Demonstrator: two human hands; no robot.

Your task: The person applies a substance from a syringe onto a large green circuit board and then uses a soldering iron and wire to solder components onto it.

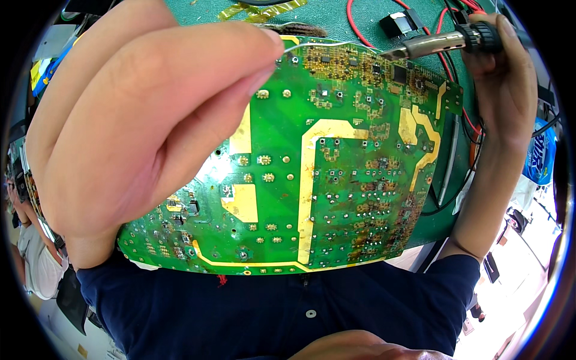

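Observation:
A large green circuit board (279, 198) with gold traces and many small parts lies in front of me, its near edge close to my dark shirt. Between the thumb and forefinger of my left hand (156, 102) is a thin strand of solder wire (318, 44), which runs right along the board's far edge. My right hand (507, 84) grips a soldering iron (462, 39) by its dark handle. The iron's tip points left, beside the end of the wire near the chips at the far right of the board. Whether tip and wire touch I cannot tell.
A green mat (324, 18) covers the worktop. Beyond the board lie a black block-shaped part (402, 24), red cables (354, 24) and yellowish tape (264, 10). A blue packet (542, 153) is at the far right. Another person (39, 258) appears at the left rim.

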